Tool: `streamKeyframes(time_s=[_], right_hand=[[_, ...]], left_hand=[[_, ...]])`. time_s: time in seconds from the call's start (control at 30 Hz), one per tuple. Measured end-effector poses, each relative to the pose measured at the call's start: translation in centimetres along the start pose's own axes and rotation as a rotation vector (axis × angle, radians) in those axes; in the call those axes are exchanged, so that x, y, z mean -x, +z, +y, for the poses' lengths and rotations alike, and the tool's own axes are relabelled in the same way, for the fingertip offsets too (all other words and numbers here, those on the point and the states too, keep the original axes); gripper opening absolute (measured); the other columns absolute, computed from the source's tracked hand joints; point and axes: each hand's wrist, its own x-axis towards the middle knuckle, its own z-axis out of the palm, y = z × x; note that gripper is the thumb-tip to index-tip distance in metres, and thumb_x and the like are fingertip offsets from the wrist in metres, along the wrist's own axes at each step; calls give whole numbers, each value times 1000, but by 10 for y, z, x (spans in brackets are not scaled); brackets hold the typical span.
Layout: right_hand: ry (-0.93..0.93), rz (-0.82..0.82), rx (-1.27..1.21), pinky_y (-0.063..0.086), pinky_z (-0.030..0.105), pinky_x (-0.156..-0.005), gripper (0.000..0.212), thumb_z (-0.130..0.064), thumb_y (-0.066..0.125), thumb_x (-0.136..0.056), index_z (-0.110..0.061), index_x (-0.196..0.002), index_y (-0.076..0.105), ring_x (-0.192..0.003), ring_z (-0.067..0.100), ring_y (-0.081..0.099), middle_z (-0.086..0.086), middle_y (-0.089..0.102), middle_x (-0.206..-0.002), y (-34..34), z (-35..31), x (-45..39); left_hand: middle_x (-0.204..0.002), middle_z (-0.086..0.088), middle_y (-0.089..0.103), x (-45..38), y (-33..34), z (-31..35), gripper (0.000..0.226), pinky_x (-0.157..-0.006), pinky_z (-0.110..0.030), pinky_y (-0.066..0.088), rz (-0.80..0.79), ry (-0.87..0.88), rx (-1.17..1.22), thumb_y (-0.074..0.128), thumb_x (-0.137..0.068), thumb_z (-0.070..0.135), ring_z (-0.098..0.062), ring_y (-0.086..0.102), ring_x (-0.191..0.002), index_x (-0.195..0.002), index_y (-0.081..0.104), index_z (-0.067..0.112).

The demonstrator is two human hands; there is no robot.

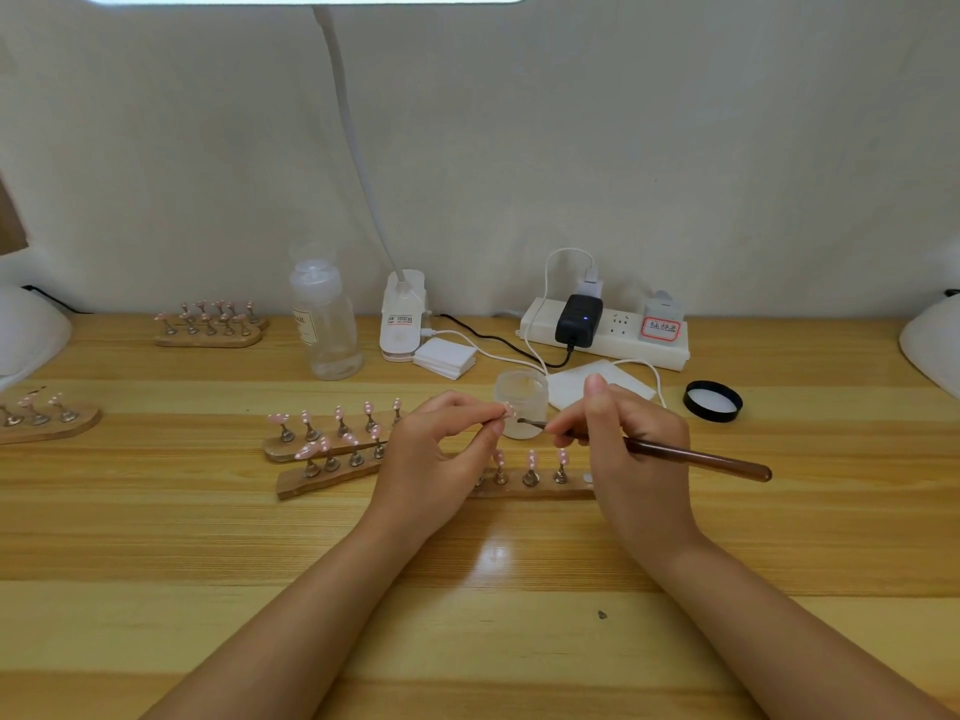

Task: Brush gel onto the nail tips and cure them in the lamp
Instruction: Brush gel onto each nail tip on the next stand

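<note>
Centrally, above the wooden table (156, 537), both hands are raised and meet just in front of a small frosted jar (521, 402). Left hand (439, 459): fingers curled, thumb and forefinger pinching a pink nail tip (509, 409) on its little stand, lifted clear of the boards. Right hand (631, 449): closed around a brown-handled brush (696, 456), held like a pen, thumb up. Brush bristle end sits at the held nail tip, touching or just short of it; cannot tell which.

Below the hands, a wooden strip (535, 488) carries three more pink tips on metal stands, partly hidden by the left hand. Two further strips (322, 452) lie to its left, overlapping, each with a row of pink tips.

Far left edge: white dome of a curing lamp (28, 330), only partly in view; another strip of tips (47, 418) near it. Back left: a fourth set of tips (210, 324). Back centre: clear bottle (324, 322), clip-on desk light (402, 317) with a bent white neck, stack of white pads (445, 357). Back right: white power strip (608, 332) with a black adapter plugged in. Black jar lid (712, 401) lies upturned right of the jar.
</note>
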Motion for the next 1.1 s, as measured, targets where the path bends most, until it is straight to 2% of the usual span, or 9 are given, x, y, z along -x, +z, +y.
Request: streamKeyframes(time_s=[0.1, 0.23, 0.33, 0.57, 0.67, 0.8, 0.9, 1.1], right_hand=[[6, 22, -3, 48, 20, -62, 41, -38, 38, -89, -24, -62, 65, -62, 8, 61, -3, 63, -58, 0, -1, -1], [12, -29, 55, 48, 17, -68, 34, -31, 44, -93, -23, -69, 68, -71, 3, 63, -10, 66, -67, 3, -1, -2], [45, -45, 36, 45, 12, -65, 36, -28, 42, -91, -20, -68, 68, -67, 1, 62, -11, 65, -64, 4, -2, -1], [149, 10, -84, 45, 14, -54, 43, -31, 41, -89, -19, -56, 66, -51, 7, 58, -2, 63, -53, 2, -6, 0], [142, 40, -109, 44, 13, -52, 40, -34, 47, -92, -19, -60, 66, -52, 13, 58, 0, 65, -59, 3, -8, 0], [126, -2, -56, 44, 11, -59, 37, -33, 45, -94, -25, -64, 66, -62, 3, 61, -9, 68, -66, 5, -6, -1], [117, -13, -46, 45, 11, -62, 36, -29, 44, -92, -26, -64, 66, -64, 1, 62, -11, 68, -64, 6, -5, 0], [158, -8, -125, 46, 14, -59, 41, -32, 41, -88, -19, -59, 67, -56, 6, 62, -6, 65, -56, 4, -8, 2]], left_hand=[[-86, 11, 64, 0, 0, -1, 26, -74, -7, 42, -1, -3, 2, 65, -80, 2, 1, 57, -87, -99, 66, 20], [-87, 11, 64, 0, 1, -1, 25, -75, -7, 43, -3, -4, 7, 65, -80, 2, -1, 58, -88, -98, 66, 20], [-86, 14, 64, 0, 1, -2, 26, -75, -7, 43, 2, -7, 7, 65, -80, 2, 1, 59, -87, -97, 66, 22], [-89, 14, 64, 0, 1, -3, 25, -76, -6, 43, -3, -10, 19, 65, -80, 3, 5, 58, -89, -98, 66, 21], [-90, 12, 66, 1, 0, -4, 25, -79, -12, 46, 0, -16, 40, 65, -80, 5, 0, 61, -90, -99, 66, 21], [-91, 10, 69, 1, 0, -3, 22, -81, -22, 50, 3, -32, 64, 66, -80, 8, -2, 63, -90, -98, 68, 21], [-89, 17, 67, 0, 0, -3, 24, -79, -26, 51, 15, -38, 65, 67, -79, 7, -2, 63, -89, -97, 67, 24], [-89, 17, 66, 0, 1, -2, 26, -80, -29, 51, 12, -63, 73, 67, -79, 7, -5, 64, -92, -97, 66, 26]])
